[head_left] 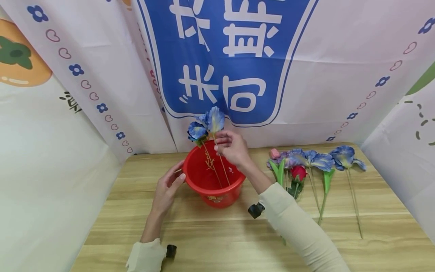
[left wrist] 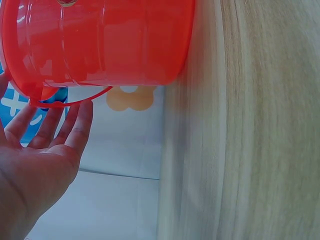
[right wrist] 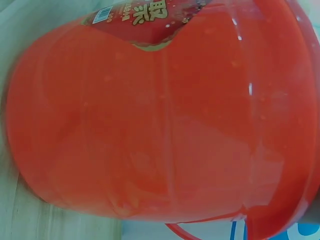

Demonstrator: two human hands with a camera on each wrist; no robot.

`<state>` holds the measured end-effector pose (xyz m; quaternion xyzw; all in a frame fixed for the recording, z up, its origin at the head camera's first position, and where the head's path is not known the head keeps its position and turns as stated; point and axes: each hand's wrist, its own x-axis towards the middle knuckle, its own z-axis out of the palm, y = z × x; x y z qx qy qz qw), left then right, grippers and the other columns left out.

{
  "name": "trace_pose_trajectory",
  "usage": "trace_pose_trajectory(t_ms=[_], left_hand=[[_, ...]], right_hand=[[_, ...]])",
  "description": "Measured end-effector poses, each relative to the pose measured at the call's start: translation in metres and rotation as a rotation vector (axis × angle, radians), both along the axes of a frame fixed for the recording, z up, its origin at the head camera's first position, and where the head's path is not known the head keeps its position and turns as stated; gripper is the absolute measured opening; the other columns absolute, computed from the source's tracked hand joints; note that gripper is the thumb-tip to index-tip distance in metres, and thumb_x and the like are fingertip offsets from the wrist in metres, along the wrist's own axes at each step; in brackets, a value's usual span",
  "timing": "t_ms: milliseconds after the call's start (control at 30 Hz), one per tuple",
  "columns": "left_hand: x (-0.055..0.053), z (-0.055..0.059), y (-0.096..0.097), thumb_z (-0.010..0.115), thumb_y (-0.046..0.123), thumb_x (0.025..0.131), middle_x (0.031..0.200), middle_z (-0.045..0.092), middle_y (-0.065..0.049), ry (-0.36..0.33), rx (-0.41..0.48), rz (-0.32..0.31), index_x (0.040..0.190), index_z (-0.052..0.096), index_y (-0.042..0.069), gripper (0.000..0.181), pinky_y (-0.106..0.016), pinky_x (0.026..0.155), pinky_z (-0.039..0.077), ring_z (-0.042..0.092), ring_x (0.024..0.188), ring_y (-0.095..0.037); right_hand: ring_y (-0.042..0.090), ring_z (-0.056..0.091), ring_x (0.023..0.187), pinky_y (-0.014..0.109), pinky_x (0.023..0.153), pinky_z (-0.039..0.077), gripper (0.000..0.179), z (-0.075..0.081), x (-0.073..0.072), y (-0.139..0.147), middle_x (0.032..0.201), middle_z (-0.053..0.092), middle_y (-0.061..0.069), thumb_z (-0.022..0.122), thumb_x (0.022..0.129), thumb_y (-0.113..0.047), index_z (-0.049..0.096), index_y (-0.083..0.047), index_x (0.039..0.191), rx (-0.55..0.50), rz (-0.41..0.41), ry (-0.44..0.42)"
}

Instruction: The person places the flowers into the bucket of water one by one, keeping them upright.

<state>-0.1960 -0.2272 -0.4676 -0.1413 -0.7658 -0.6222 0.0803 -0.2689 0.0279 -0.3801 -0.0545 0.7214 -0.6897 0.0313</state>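
A red plastic bucket (head_left: pixel 216 198) stands on the wooden table, its thin handle (left wrist: pixel 75 103) hanging at its side. My left hand (head_left: pixel 166 189) is at its left side, with the thumb against the rim and extended fingers touching the handle in the left wrist view. Above the opening, my right hand (head_left: pixel 234 149) pinches the thin stem of a blue artificial iris (head_left: pixel 215 120), whose lower end reaches inside the bucket. Other blue blooms (head_left: pixel 198 130) on a stem lean on the bucket's back rim. The right wrist view is filled by the bucket wall (right wrist: pixel 150 125); the right hand is hidden there.
To the right on the table (head_left: pixel 136 211) lie more artificial flowers: a red rose (head_left: pixel 299 172), a pink bud (head_left: pixel 274 153), and blue irises, one iris (head_left: pixel 344 156) apart at the far right. A printed white cloth (head_left: pixel 306 102) hangs close behind the table.
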Motion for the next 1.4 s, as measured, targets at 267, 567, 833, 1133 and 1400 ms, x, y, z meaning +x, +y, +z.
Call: trace_pose_trajectory(t_ms=[267, 567, 833, 1133, 1400], left_hand=[[-0.001, 0.002, 0.000, 0.058, 0.015, 0.110, 0.158, 0.056, -0.018, 0.002, 0.001, -0.002, 0.158, 0.052, 0.008, 0.049, -0.017, 0.099, 0.060, 0.062, 0.132, -0.025], [0.000, 0.003, 0.000, 0.058, 0.015, 0.110, 0.157, 0.056, -0.019, -0.001, 0.005, 0.000, 0.158, 0.052, 0.008, 0.049, -0.017, 0.099, 0.060, 0.063, 0.130, -0.020], [0.001, 0.003, -0.001, 0.058, 0.015, 0.110, 0.156, 0.058, -0.019, -0.010, 0.002, 0.016, 0.158, 0.053, 0.008, 0.048, -0.017, 0.099, 0.060, 0.064, 0.131, -0.026], [0.001, 0.002, -0.002, 0.059, 0.016, 0.110, 0.157, 0.057, -0.019, -0.014, 0.001, 0.012, 0.158, 0.052, 0.008, 0.049, -0.017, 0.099, 0.060, 0.063, 0.131, -0.021], [0.001, 0.002, 0.000, 0.058, 0.016, 0.110, 0.156, 0.057, -0.020, -0.011, -0.002, 0.003, 0.158, 0.052, 0.008, 0.049, -0.017, 0.099, 0.060, 0.063, 0.130, -0.021]], right_hand=[[0.030, 0.072, 0.119, 0.042, 0.101, 0.065, 0.048, 0.008, 0.008, 0.006, 0.132, 0.071, 0.015, 0.076, 0.096, -0.004, 0.064, -0.006, 0.143, 0.250, 0.012, -0.012], [0.033, 0.070, 0.126, 0.045, 0.101, 0.065, 0.051, 0.015, 0.023, 0.026, 0.139, 0.068, 0.017, 0.077, 0.098, -0.008, 0.062, -0.008, 0.146, 0.233, 0.009, -0.006], [0.036, 0.069, 0.126, 0.051, 0.103, 0.063, 0.053, 0.015, 0.031, 0.048, 0.140, 0.066, 0.021, 0.074, 0.099, -0.007, 0.057, -0.004, 0.149, 0.138, -0.007, -0.008], [0.038, 0.069, 0.127, 0.042, 0.097, 0.065, 0.052, 0.014, 0.042, 0.078, 0.142, 0.065, 0.023, 0.072, 0.101, -0.009, 0.056, -0.003, 0.150, 0.082, -0.032, -0.019], [0.027, 0.068, 0.124, 0.034, 0.098, 0.064, 0.055, 0.006, 0.048, 0.109, 0.143, 0.062, 0.021, 0.070, 0.103, -0.009, 0.051, -0.002, 0.153, 0.037, -0.065, -0.066]])
